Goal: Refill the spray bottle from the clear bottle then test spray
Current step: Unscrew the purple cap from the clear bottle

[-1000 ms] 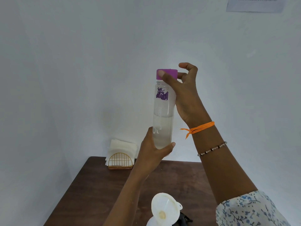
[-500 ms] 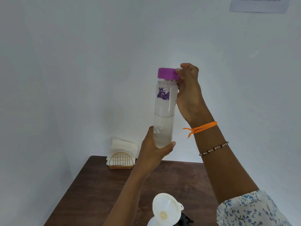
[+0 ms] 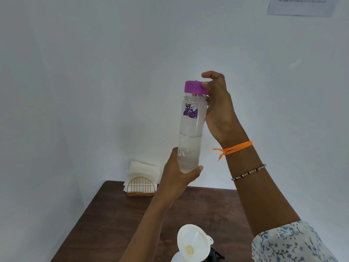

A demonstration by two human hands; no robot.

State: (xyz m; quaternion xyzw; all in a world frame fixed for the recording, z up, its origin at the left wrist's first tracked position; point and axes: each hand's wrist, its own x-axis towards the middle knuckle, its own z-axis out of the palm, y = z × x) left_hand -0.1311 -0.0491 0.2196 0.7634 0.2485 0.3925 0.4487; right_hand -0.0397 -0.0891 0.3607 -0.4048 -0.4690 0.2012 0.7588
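Grip, left hand: fingers and thumb wrapped round the lower part of the clear bottle, holding it upright in the air above the tabletop.
Grip, right hand: fingertips curled on the purple cap — thumb on its near right side, forefinger arched over the top; palm close beside the bottle's neck.
Clear bottle: about half full of clear liquid, a purple print on its upper wall; cap sits slightly tilted on the neck, and whether it is loose cannot be told.
Funnel: white, wide mouth tilted up, at the near edge of the tabletop below the bottle — it stands in a white neck that is cut off by the lower edge of view.
Dark object: black, just beside the funnel at the near edge; too little shows to name it.
Napkin holder: gold wire, with white napkins, at the far left corner of the tabletop, against the wall.
Right wrist: orange thread and a beaded bracelet; a floral sleeve lower down.
Wall: a paper notice at upper right, text too blurred to read.
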